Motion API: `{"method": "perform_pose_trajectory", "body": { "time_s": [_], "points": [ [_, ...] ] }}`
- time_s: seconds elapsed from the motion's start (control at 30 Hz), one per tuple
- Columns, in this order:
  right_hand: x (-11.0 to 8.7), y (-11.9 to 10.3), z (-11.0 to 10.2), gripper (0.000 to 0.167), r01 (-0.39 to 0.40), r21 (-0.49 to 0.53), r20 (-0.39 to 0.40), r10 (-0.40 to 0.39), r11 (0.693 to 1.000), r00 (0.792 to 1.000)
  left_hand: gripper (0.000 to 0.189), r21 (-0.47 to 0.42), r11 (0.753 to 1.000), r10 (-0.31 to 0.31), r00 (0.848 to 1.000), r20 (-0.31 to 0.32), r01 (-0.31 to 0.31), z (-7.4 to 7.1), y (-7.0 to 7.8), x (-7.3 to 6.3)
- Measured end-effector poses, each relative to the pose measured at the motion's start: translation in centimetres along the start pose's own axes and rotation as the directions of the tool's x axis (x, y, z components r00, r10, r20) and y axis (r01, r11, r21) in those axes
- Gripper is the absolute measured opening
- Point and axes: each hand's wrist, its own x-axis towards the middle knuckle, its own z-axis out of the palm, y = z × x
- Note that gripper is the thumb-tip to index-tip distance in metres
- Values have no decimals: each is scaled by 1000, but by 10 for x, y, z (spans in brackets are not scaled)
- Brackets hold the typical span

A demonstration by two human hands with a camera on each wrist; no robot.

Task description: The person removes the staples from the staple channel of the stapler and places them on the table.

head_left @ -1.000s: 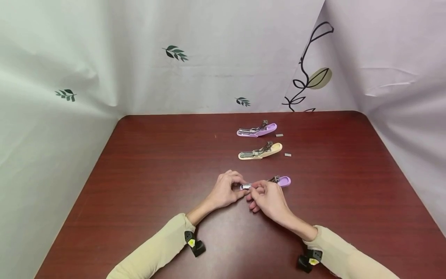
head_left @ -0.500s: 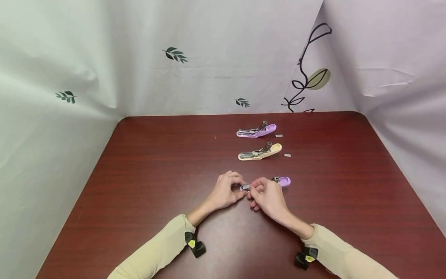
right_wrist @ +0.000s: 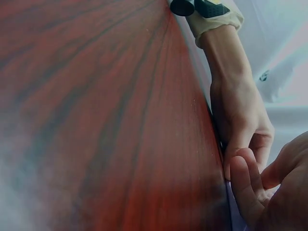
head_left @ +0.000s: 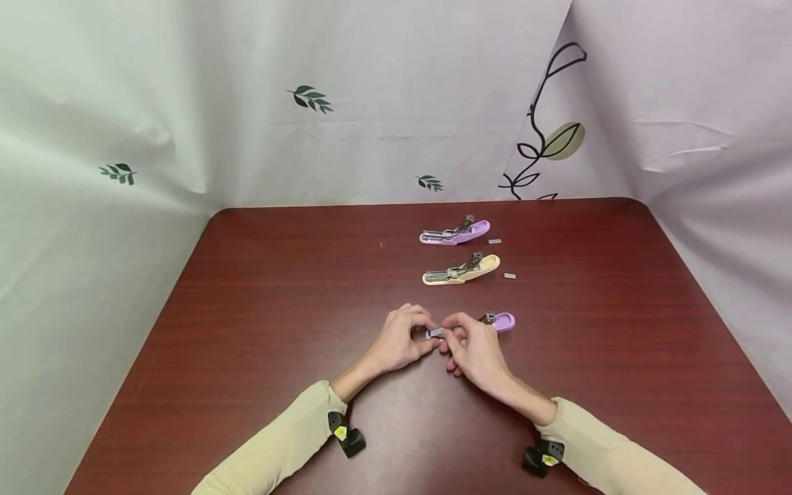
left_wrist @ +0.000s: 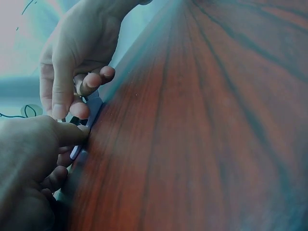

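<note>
The nearest purple stapler (head_left: pixel 504 321) lies opened out on the table, its upper part folded back to the right. My left hand (head_left: pixel 399 338) holds its left end between thumb and fingers. Over that end, my right hand (head_left: pixel 481 352) pinches a small grey strip of staples (head_left: pixel 436 332) between thumb and forefinger. Both hands hide the middle of the stapler. In the left wrist view the right hand's fingertips come down right beside the left hand's, with the stapler's purple edge (left_wrist: pixel 96 108) below them.
Farther back lie a cream stapler (head_left: pixel 467 269) and another purple stapler (head_left: pixel 460 233), both opened out. A staple strip (head_left: pixel 510 276) lies beside the cream one, another strip (head_left: pixel 494 241) beside the back one. White curtains (head_left: pixel 371 103) border the dark red table (head_left: pixel 278 275).
The right hand has shifted slightly over the stapler, and the staple strip's tilt between its fingertips has changed. The left hand has stayed in place.
</note>
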Motion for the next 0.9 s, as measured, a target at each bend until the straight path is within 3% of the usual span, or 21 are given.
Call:
{"method": "perform_pose_trajectory", "body": {
  "time_s": [0.3,0.53,0.7,0.9],
  "points": [
    [-4,-6,-8,8,8,63,-1,-8,998,1000,15,7,1000,4,1000,-28,-4,0,0,0],
    [-13,-14,-22,8,44,104,13,-46,994,999,15,-3,1000,-5,1000,-3,5,4,-1,-1],
    [-22,-19,-30,7,58,158,-11,-57,986,998,18,-21,999,-37,999,5,37,4,0,-12],
    [-29,-19,-46,10,57,208,-79,-41,976,996,18,-13,999,-29,999,17,30,6,0,-22]
  ]
}}
